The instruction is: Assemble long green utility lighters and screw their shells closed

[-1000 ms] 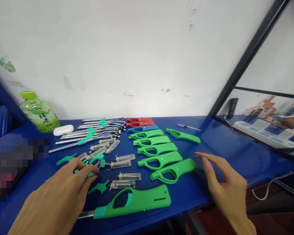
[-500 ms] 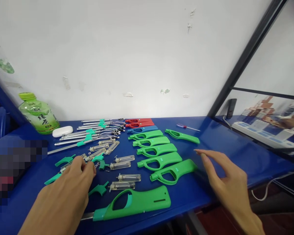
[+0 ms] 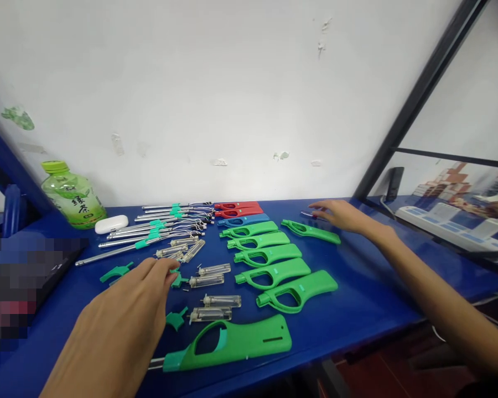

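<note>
My left hand hovers over the left half of the blue table, fingers bent and drawn together at a small teal trigger piece. Whatever is between the fingertips is hidden. Toward the back right, my right hand reaches over a small screwdriver, fingers spread and fingertips at its handle. Another teal trigger lies by my left wrist. Clear lighter fuel tanks lie right of it. In front is a closed green lighter; several green half-shells lie in a column behind it.
Metal lighter tubes with wires lie at the back left, near a white case and a green tea bottle. Red shells and a blue shell lie by the wall. A power strip is at right.
My right hand has moved away from me, from the front right to the screwdriver. My left hand has shifted slightly right among the trigger pieces. The view has turned a little left.
</note>
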Demonstrator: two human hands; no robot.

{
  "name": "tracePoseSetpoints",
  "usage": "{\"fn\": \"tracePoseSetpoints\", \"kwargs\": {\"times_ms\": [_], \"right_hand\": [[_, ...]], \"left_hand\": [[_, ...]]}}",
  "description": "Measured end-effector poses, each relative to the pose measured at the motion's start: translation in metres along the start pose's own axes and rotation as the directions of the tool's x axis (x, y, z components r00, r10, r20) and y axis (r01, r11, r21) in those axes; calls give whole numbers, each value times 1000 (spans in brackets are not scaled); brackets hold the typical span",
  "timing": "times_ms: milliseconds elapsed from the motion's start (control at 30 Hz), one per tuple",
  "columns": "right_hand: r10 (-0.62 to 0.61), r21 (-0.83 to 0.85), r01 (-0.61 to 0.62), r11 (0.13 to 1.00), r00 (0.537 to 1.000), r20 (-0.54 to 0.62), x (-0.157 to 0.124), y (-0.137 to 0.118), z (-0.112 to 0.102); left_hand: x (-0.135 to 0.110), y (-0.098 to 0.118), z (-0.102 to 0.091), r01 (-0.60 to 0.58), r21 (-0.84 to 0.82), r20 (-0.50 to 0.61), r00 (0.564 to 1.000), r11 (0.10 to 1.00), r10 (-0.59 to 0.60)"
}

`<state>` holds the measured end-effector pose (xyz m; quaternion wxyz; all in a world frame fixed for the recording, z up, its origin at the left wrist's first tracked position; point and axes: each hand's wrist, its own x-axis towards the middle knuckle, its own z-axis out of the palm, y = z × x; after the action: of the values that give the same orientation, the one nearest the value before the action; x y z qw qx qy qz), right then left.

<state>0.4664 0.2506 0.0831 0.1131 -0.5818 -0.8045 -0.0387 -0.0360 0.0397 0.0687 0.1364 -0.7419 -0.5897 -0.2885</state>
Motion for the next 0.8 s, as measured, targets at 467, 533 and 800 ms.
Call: {"fn": "tracePoseSetpoints", "kwargs": {"times_ms": [467,533,800], "right_hand": [[7,23,-7,1000,1000,-8,3,9,33],[21,64,-19,998,999,-43,1,10,35],[79,272,24,962,929,-362,-10,-4,3]], "left_hand": [[18,53,-11,-69,-421,-68,997,904,45],[17,59,-12,-60,-436,-80,996,898,28],[19,121,-17,158,-809,105,987,566,-125]]}}
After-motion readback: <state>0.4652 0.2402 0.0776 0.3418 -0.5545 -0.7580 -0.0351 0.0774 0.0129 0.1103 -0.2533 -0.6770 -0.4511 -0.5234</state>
